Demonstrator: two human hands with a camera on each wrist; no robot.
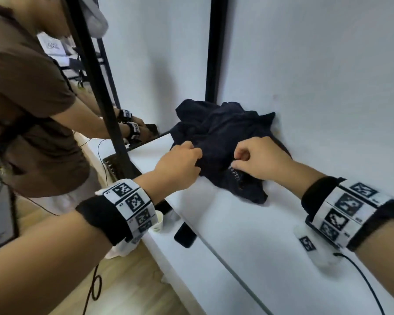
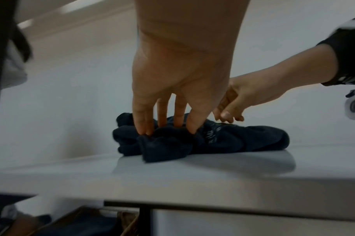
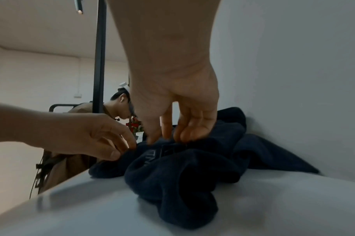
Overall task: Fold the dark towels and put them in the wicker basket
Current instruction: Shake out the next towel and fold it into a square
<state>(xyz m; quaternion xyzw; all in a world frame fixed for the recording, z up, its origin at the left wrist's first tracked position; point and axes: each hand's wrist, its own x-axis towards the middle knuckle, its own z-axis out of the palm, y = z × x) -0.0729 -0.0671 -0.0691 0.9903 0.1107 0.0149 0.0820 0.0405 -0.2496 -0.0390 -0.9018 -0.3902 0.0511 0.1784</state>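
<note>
A crumpled heap of dark navy towels (image 1: 223, 133) lies on the white table (image 1: 237, 235), pushed against the wall. My left hand (image 1: 197, 153) pinches a bunch of towel at the heap's near left side; in the left wrist view the towel (image 2: 233, 138) gathers between thumb and fingertips (image 2: 142, 127). My right hand (image 1: 236, 161) pinches a fold of towel (image 3: 182, 172) next to pale lettering, its fingertips (image 3: 182, 135) on the cloth. The wicker basket (image 1: 110, 163) stands below the table's left end, mostly hidden behind a black pole.
Another person in a brown shirt (image 1: 27, 92) works at the left, beyond the black pole (image 1: 100, 87). On the table lie a black phone (image 1: 184, 235) at the left edge and a white tagged device (image 1: 314, 248) with a cable. A paper cup (image 1: 157, 221) sits below.
</note>
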